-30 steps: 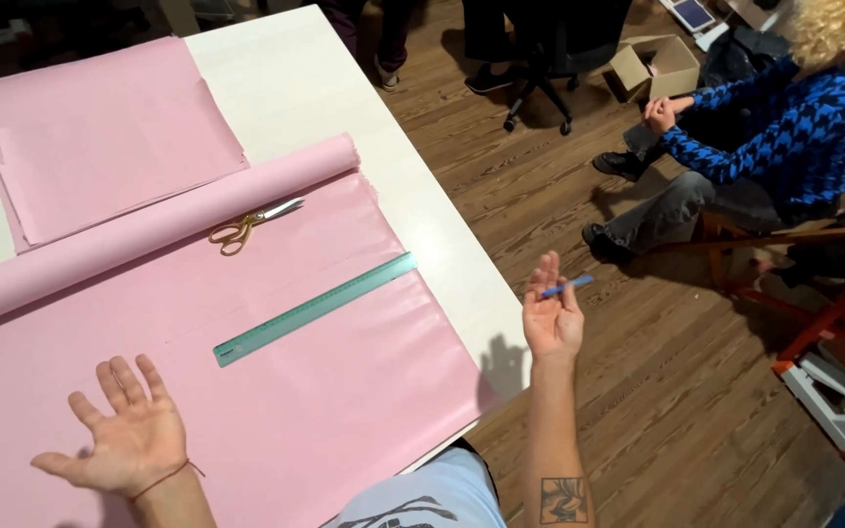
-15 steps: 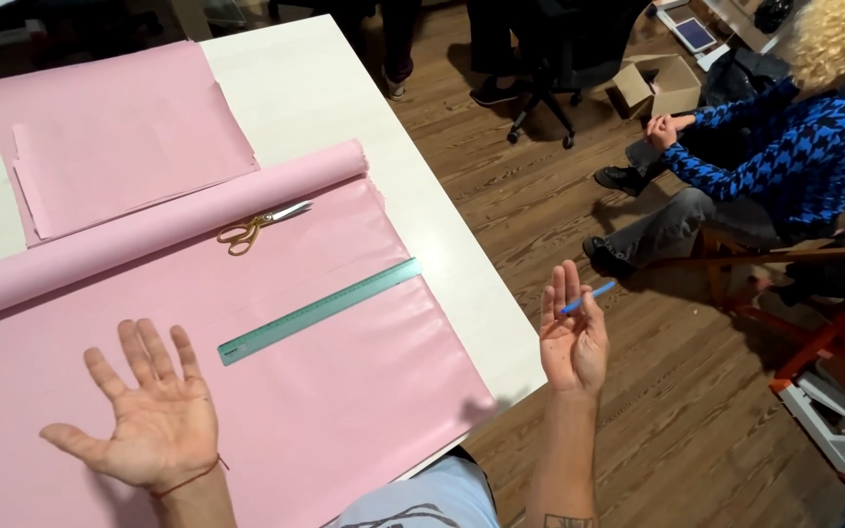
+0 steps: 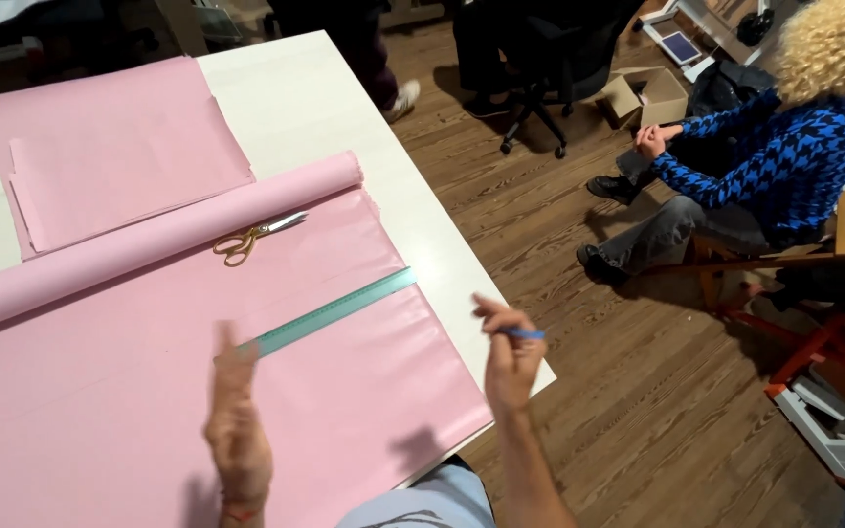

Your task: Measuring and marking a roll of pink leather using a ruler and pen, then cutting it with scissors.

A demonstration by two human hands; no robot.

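Blue pen (image 3: 522, 334), a slim stick of plastic, sits pinched in the fingers of the right hand (image 3: 509, 362) at lower centre-right of the frame, poking out to the right from the fingertips. That hand is curled loosely around it and raised above the near right edge of the white table (image 3: 325, 103), touching nothing else. The left hand (image 3: 237, 430), at lower centre-left, is blurred; it is held edge-on with its fingers straight and together, holding nothing, raised over the wide sheet of glossy pink paper (image 3: 149, 391) that covers the near part of the table. Just above and right of the left hand's fingertips lies a long teal ruler (image 3: 339, 309), slanting up toward the right across the sheet. Farther up, gold-handled scissors (image 3: 251, 236) rest against the pink paper roll (image 3: 149, 244). More cut pink sheets (image 3: 110, 147) lie at upper left. At upper right, a person in a blue-and-black houndstooth top (image 3: 784, 156) sits on the wooden floor (image 3: 559, 244).
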